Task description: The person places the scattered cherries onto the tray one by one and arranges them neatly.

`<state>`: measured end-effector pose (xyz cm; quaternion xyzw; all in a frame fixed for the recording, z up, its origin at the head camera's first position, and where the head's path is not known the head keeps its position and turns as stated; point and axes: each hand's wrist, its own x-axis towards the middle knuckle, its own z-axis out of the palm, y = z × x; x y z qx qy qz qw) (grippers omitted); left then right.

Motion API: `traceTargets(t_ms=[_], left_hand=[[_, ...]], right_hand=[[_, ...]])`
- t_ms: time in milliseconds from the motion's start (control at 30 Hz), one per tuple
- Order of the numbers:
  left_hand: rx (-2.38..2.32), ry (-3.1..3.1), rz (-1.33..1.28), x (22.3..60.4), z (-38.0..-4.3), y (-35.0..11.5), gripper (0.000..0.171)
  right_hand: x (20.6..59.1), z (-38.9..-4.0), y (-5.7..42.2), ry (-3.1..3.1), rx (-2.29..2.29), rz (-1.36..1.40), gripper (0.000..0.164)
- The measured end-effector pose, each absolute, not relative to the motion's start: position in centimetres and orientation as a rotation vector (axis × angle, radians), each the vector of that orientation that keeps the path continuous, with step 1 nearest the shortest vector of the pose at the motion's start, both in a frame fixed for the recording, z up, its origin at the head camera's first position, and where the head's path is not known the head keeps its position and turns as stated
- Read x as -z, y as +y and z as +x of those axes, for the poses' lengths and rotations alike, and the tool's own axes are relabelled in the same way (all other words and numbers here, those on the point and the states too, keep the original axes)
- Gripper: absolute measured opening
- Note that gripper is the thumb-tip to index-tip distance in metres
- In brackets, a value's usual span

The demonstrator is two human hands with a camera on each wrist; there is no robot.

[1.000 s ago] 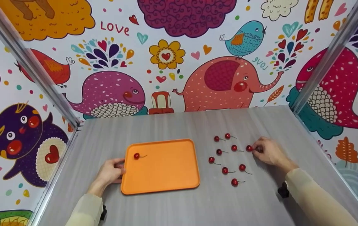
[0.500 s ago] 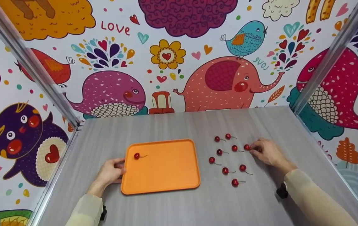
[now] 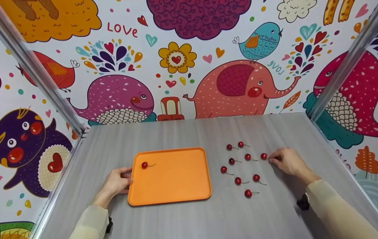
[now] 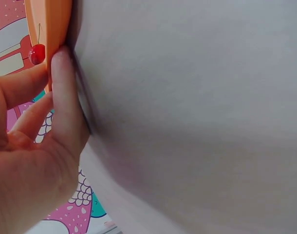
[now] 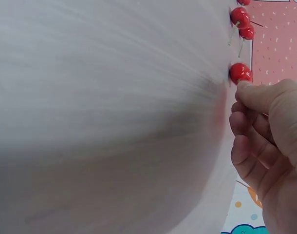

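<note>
Orange tray (image 3: 172, 181), one: rectangular, with rounded corners and a low raised rim, lying flat on the desk (image 3: 189, 222), left of the loose fruit in the head view.

Tray cherry (image 3: 144, 165), one: red, near the tray's upper left corner, its stem pointing right.

Outer cherry (image 3: 264, 156), one: red, the rightmost of the fruit on the desk, its stem directed toward the right hand.

Loose cherries, eight: scattered between the tray and the right hand, well apart from the tray, stems mostly pointing right. The nearest to the tray is the leftmost cherry (image 3: 224, 169); the lowest cherry (image 3: 248, 193) lies closest to the viewer.

Hands, two. Left hand (image 3: 115, 182): grips the tray's left edge, thumb and fingers on either side of the rim. Right hand (image 3: 288, 161): pinches the stem of the outer cherry between thumb and finger, the other fingers curled loosely beneath, as the right wrist view shows.

Sleeves, two, pale cream: left sleeve (image 3: 91, 222) and right sleeve (image 3: 333, 205), each with a black object at the wrist.

Printed wall (image 3: 175, 30), behind the desk: white, with a purple whale (image 3: 119, 94), a coral elephant (image 3: 208, 93) and a blue bird (image 3: 263, 41).
</note>
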<state>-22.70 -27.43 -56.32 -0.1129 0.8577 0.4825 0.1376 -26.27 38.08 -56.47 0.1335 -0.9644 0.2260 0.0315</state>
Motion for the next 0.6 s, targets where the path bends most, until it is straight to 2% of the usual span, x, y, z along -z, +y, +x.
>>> traceTargets(t_ms=[600], left_hand=[[-1.378, 2.488, -0.320, 56.3, -22.8, -27.5, 0.061]], right_hand=[[54.8, -26.0, 36.2, -3.051, -0.845, 0.370, 0.014]])
